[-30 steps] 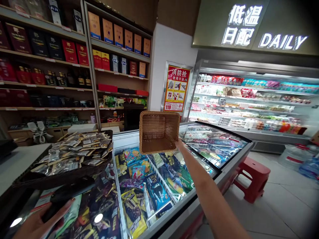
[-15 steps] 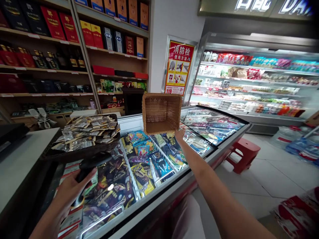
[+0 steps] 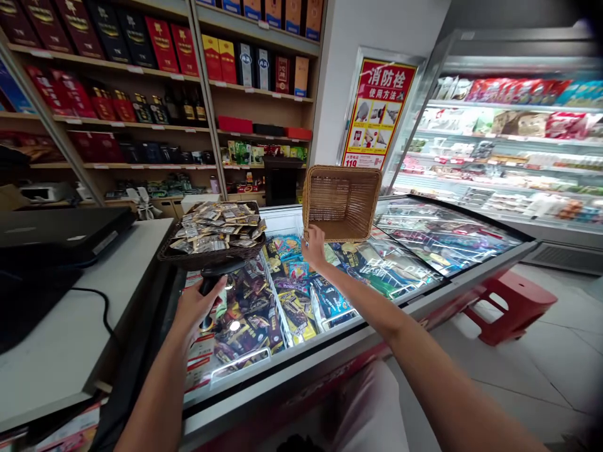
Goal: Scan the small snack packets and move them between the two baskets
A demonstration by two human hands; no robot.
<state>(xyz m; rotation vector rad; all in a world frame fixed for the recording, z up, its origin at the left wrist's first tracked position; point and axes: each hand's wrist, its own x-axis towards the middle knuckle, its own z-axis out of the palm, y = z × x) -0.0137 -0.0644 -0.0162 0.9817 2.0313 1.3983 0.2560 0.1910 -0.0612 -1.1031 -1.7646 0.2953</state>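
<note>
The right hand [image 3: 315, 246] grips the near rim of an empty, square, tan woven wicker basket [image 3: 342, 202], fingers curled around the edge, holding it tipped up so its open mouth faces the camera — it hangs in the air above the far middle of the glass-topped chest freezer [image 3: 452, 285], touching nothing else. Compared with a second ago the basket sits a little further right in view and the arm has stretched out longer beneath it, so the lift looks steadier now. The left hand [image 3: 200, 304] has come up too: it was low and near before, and now its fingers are wrapped around the black handle of a handheld barcode scanner [image 3: 213, 276], held just under the near edge of the dark oval tray heaped with small silver-and-tan packets [image 3: 214, 231]. That tray rests on the freezer's left end, beside the white counter [image 3: 70, 326] — the basket is well apart from it, off to the right. Colourful ice-cream wrappers [image 3: 292, 295] fill the compartments below both hands, and a red plastic stool [image 3: 513, 304] stands on the floor at the right.
</note>
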